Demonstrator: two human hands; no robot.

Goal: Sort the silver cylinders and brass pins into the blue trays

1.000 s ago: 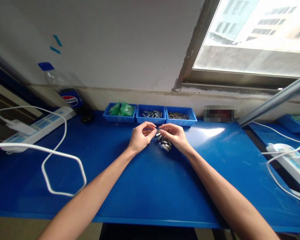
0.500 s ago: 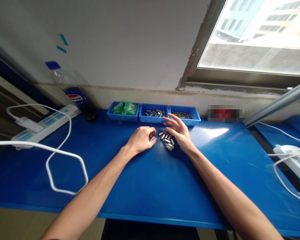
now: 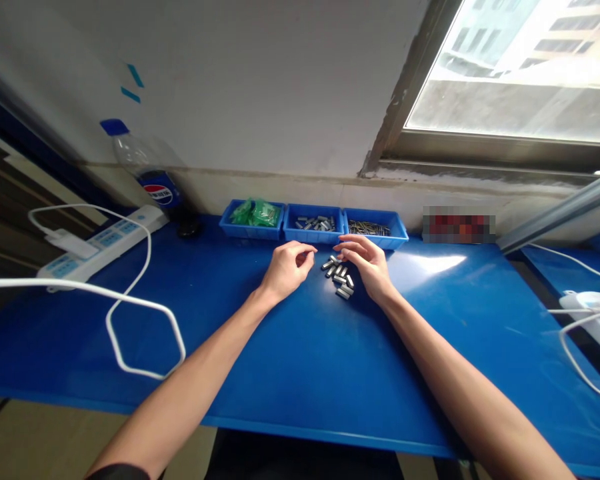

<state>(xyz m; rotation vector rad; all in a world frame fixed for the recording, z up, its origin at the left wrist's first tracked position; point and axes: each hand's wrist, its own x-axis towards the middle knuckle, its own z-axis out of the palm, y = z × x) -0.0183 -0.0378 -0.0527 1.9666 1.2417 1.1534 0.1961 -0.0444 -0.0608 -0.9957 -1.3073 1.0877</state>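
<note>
A loose pile of short silvery metal cylinders [image 3: 341, 280] lies on the blue table [image 3: 300, 360] between my hands. At the pile's left, my left hand [image 3: 286, 270] is closed, with thumb and fingertips drawn together; whatever is inside the curl is hidden. My right hand [image 3: 373, 267] hovers at the pile's upper right edge, fingers bent but apart, the thumb close to the topmost cylinders. Behind the hands stand a blue bin of similar metal pieces [image 3: 336, 237], a bin of thin screw-like parts [image 3: 401, 244] and a bin with green plastic bags [image 3: 225, 230].
On the left are a cola bottle [image 3: 160, 190], a white power strip [image 3: 115, 233] and a looping white cable [image 3: 173, 320]. A blurred red item [image 3: 457, 227] stands by the wall. Another power strip [image 3: 593, 310] lies far right.
My left hand has lifted a little, and the cylinder that showed at its fingers is out of sight. My right hand's fingers have bent and come lower towards the pile.
</note>
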